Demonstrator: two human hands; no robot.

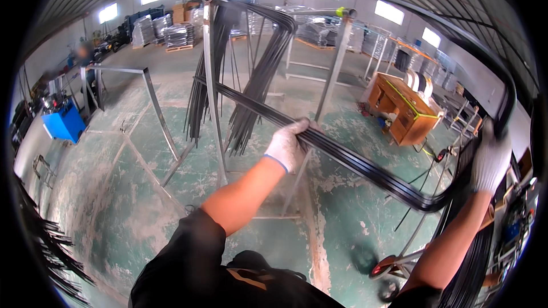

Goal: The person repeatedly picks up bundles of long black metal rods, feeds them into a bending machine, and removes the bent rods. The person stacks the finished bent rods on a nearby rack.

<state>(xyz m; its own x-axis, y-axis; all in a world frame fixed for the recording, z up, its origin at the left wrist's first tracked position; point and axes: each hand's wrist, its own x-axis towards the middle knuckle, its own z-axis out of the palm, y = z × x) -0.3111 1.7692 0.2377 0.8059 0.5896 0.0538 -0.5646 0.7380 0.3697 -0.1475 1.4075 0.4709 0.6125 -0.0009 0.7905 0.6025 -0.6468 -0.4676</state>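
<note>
I hold a bundle of long black bent metal rods (365, 162) out in front of me. My left hand (288, 145), in a white glove, grips the straight run of the bundle near its middle. My right hand (490, 159), also in a white glove, grips the upright part of the bundle past its bend at the right. The far end of the bundle reaches a grey metal rack (212, 80), on which several more bent black rods (257, 74) hang.
A wooden desk (399, 108) stands at the right. A blue machine (64, 120) sits at the left, next to a metal frame (151, 97). A red-wheeled cart (385, 265) is near my right side. More black rods (51, 245) lie at lower left. Pallets of stacked goods (177, 35) line the back.
</note>
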